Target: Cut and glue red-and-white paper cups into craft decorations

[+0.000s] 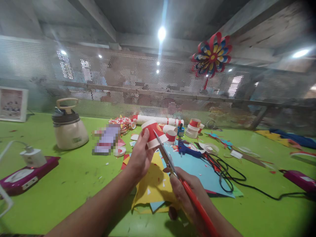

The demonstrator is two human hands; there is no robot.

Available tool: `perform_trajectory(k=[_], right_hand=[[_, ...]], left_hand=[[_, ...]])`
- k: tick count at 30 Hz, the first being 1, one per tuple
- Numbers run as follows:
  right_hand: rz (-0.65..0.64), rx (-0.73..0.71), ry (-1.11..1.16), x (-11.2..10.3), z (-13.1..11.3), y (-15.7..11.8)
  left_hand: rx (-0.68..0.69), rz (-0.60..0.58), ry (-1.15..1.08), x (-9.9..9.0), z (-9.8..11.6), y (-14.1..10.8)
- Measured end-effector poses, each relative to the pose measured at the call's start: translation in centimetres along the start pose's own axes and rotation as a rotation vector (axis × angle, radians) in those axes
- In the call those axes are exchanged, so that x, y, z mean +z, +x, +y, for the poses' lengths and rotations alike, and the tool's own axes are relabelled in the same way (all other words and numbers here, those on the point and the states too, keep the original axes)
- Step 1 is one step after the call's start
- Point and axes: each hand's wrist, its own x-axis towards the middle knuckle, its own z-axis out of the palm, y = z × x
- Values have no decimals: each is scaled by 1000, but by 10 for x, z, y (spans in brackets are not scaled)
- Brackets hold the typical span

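Just above the middle of the table (pixel 98 200), my left hand (pixel 142 148) grasps a red and white paper cup (pixel 154 134), thumb pressed on its near side and fingers curled beneath. The cup sits tilted at my fingertips, held in the air, its red wall facing right. My right hand (pixel 185 184) is closed round a pair of scissors (pixel 166 156), the red handle running back through my grip towards me. The blades point up and away, their tip over the cup's red side; I cannot tell whether they bite into it. So the cup lies in my left hand, ahead of my right and a little to its left.

Under my hands are crumpled yellow paper (pixel 151 186) and, to the right, a blue sheet (pixel 207 177) scattered with white scraps. On its far part rests a blue glue gun (pixel 189 149), near a tangled black cord (pixel 237 177). Just beyond the held cup stands another red cup (pixel 171 136), and behind that a long white tube (pixel 158 120) lies across. Farther right are a blue jar (pixel 181 131) and stacked cups (pixel 192 129). Well off to my left stands a pale jug (pixel 71 131), with a purple power strip (pixel 46 168) nearer me.
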Motion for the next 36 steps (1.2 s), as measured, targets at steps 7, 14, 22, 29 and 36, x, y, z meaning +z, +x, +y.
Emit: perform_trajectory(k=[7, 14, 22, 29, 36], right_hand=[[120, -91, -112, 4, -2, -1], [135, -127, -196, 7, -1, 2], [144, -145, -253, 3, 0, 3], [135, -120, -241, 2, 5, 3], [127, -72, -109, 1, 4, 2]], left_hand=[[0, 1, -34, 3, -2, -4], [14, -9, -37, 2, -2, -5], [-14, -6, -30, 4, -4, -8], [-22, -8, -25, 4, -5, -9], [-79, -83, 92, -5, -2, -1]])
